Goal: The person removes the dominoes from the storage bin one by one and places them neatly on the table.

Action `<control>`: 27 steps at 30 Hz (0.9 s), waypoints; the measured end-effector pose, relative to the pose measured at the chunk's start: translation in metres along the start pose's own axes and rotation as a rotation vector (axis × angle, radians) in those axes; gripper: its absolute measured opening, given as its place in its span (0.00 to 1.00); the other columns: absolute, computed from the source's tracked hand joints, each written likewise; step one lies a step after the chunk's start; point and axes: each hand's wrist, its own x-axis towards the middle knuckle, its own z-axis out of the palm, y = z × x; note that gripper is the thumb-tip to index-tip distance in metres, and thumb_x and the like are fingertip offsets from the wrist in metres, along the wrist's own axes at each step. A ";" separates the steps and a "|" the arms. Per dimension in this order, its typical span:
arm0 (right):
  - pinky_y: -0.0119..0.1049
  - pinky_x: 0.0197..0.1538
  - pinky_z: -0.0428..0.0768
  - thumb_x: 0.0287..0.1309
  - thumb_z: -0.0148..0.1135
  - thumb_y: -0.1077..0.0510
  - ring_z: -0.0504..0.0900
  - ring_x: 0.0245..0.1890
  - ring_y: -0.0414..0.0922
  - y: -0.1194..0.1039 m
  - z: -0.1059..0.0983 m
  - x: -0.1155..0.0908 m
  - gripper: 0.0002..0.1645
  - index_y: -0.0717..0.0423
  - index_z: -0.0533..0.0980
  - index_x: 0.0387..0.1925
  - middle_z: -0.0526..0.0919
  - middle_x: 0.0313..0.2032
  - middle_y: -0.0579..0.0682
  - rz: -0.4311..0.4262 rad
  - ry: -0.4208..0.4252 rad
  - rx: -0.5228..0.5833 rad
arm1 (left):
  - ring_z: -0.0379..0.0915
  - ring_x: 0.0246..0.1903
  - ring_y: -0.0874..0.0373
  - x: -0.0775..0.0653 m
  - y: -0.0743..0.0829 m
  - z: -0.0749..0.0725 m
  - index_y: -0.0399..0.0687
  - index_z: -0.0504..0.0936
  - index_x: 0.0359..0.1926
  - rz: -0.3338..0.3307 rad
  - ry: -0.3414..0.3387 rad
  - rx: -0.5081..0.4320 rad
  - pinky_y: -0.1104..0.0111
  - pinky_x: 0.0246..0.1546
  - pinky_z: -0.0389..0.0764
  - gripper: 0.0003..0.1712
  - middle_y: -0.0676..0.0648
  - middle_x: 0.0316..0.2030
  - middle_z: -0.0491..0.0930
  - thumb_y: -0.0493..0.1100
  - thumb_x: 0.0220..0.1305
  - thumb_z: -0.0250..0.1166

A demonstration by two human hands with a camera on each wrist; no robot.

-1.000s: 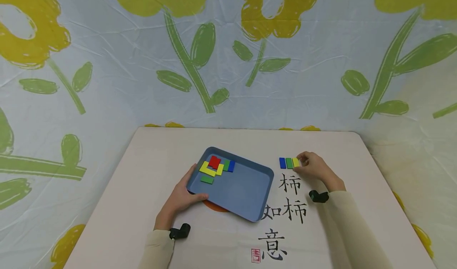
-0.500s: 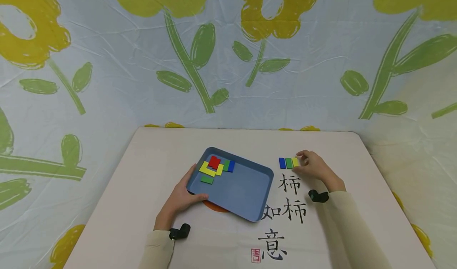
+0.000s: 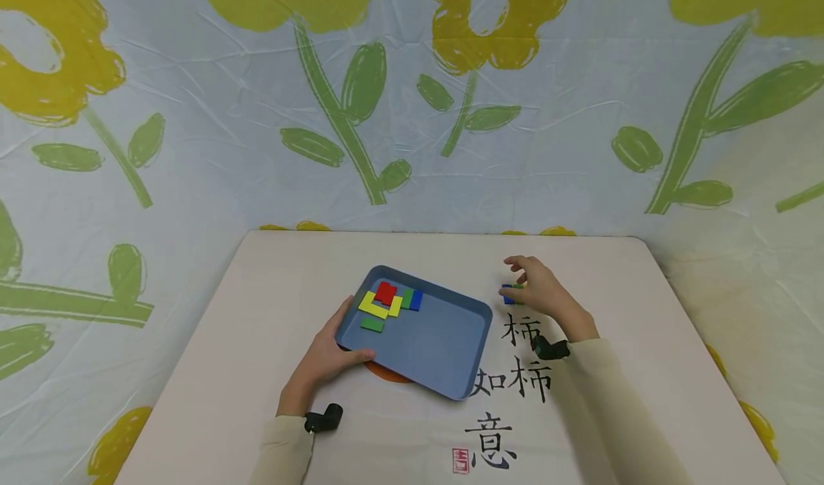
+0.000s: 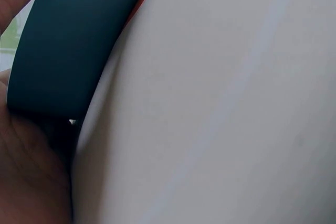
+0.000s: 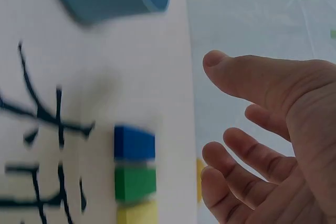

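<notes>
The left hand (image 3: 327,356) grips a tray (image 3: 438,342); the right hand (image 3: 546,292), empty and wide, half-hides blocks (image 5: 135,183), writing (image 3: 512,331) by its wrist.

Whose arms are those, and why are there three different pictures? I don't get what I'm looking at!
There's no robot here, just one person working bare-handed. The widest picture comes from a camera on the person's head, looking forward and down. The other two come from cameras worn on the wrists, so each looks closely at one side's work.

On the pale table is a blue tray with some coloured pieces inside: red, yellow, green and blue. Beside the tray, a blue piece, a green piece and a yellow piece make a row near black writing. The left hand grips the tray's edge. The right hand is by that row, holding nothing.
</notes>
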 end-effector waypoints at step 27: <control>0.44 0.50 0.84 0.59 0.76 0.54 0.80 0.46 0.49 -0.087 0.081 0.031 0.40 0.61 0.71 0.69 0.80 0.58 0.61 -0.181 -0.133 0.083 | 0.52 0.78 0.41 -0.001 0.002 -0.001 0.75 0.47 0.82 -0.004 0.000 0.007 0.36 0.73 0.59 0.67 0.49 0.81 0.52 0.61 0.49 0.81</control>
